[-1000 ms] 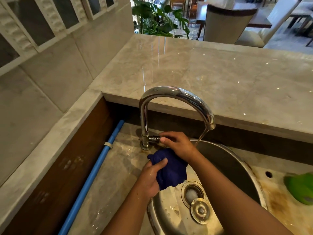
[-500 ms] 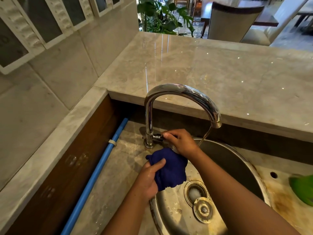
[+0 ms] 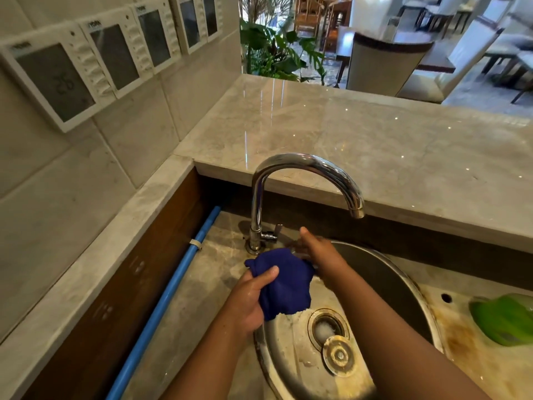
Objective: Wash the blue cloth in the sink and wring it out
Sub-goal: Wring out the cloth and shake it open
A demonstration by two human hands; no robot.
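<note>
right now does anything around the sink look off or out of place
Yes. The drain stopper lies loose in the sink, beside the open drain rather than seated in it. Brown, rust-like stains mark the counter right of the sink. Nothing looks spilled or broken.

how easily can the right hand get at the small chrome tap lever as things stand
Probably yes. The right hand hovers just beside the chrome tap lever, with nothing between them; the dark blue cloth sits lower, gripped by the left hand.
</note>
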